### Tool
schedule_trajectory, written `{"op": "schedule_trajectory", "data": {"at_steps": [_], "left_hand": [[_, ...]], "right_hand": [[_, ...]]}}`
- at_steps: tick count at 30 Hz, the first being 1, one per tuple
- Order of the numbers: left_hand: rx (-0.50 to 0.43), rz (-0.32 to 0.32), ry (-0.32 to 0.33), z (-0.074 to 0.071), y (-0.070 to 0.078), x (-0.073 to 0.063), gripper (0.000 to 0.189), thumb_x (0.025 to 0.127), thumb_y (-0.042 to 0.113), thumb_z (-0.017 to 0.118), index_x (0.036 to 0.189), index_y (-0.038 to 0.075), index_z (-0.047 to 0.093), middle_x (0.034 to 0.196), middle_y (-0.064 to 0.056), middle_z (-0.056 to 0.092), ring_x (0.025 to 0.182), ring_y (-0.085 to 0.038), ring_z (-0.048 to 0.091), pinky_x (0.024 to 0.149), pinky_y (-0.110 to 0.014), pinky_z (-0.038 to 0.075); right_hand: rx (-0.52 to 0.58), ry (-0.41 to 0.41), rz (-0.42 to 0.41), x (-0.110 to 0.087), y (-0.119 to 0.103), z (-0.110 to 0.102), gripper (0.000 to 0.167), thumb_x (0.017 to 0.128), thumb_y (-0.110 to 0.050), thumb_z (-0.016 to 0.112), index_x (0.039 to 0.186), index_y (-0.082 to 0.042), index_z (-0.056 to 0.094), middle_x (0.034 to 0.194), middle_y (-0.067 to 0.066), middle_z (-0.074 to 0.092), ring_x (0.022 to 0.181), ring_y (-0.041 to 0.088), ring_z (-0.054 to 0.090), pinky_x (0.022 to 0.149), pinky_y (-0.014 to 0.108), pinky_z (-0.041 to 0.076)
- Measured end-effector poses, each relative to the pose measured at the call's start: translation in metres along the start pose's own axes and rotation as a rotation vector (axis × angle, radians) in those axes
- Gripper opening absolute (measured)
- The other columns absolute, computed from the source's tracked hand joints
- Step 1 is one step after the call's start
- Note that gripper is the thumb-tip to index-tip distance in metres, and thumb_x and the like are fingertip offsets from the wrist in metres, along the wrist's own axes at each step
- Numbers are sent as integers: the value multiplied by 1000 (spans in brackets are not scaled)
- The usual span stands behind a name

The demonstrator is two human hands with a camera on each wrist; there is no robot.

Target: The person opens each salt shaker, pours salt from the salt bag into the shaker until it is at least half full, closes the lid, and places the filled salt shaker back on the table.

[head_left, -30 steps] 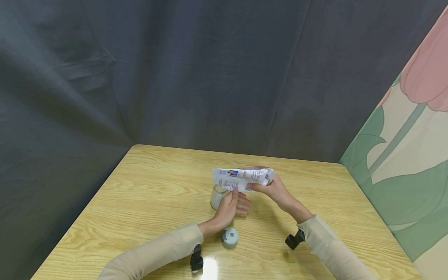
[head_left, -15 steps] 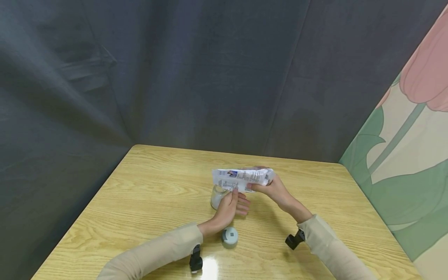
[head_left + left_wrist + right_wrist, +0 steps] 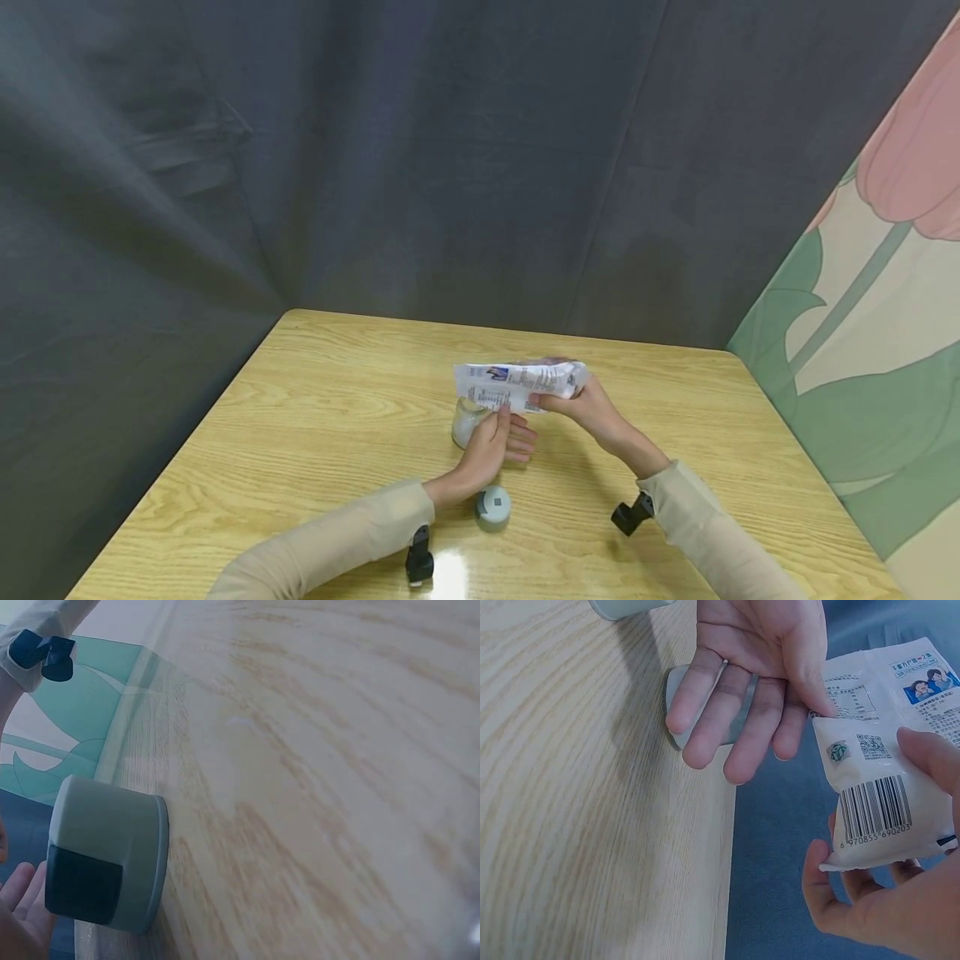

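My right hand [image 3: 577, 408] grips a white printed bag [image 3: 517, 379] by its right end, with the thumb on the near face. A barcode shows on the bag [image 3: 874, 806] in the right wrist view. The bag's left end hangs over a clear glass jar [image 3: 463, 425] with whitish contents, standing on the table. My left hand [image 3: 487, 446] is beside the jar, its fingers [image 3: 731, 720] straight and spread, its thumb touching the bag's lower edge. The bag's mouth is hidden from view.
A pale grey-green round lid [image 3: 492, 507] with a dark patch on its side stands on the wooden table [image 3: 337, 400], close to my left wrist. A dark curtain [image 3: 465, 167] hangs behind the table. A flower-patterned wall [image 3: 885, 350] borders the right side.
The left end of the bag dips very slightly toward the jar. Both hands, the jar and the lid stay where they were.
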State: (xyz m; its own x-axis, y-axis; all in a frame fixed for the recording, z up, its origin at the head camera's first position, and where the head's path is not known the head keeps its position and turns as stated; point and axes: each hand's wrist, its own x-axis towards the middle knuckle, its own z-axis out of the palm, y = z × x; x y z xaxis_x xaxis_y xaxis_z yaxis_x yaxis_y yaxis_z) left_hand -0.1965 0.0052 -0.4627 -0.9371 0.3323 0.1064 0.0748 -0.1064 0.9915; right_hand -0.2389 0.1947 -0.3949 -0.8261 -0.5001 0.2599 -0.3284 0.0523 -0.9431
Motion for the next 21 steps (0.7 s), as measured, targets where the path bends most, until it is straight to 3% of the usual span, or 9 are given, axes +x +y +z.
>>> {"op": "schedule_trajectory", "data": {"at_steps": [21], "left_hand": [[-1,3,7,1,0,4,55,112,30,17,118,-16,47,108,-28,65,99,-47,65,82,-44,61]], "right_hand": [[-4,22,-7,2,-1,-1,43,91,1,70,132,-2,58,126,13,65,107,28,66,85,38,60]]}}
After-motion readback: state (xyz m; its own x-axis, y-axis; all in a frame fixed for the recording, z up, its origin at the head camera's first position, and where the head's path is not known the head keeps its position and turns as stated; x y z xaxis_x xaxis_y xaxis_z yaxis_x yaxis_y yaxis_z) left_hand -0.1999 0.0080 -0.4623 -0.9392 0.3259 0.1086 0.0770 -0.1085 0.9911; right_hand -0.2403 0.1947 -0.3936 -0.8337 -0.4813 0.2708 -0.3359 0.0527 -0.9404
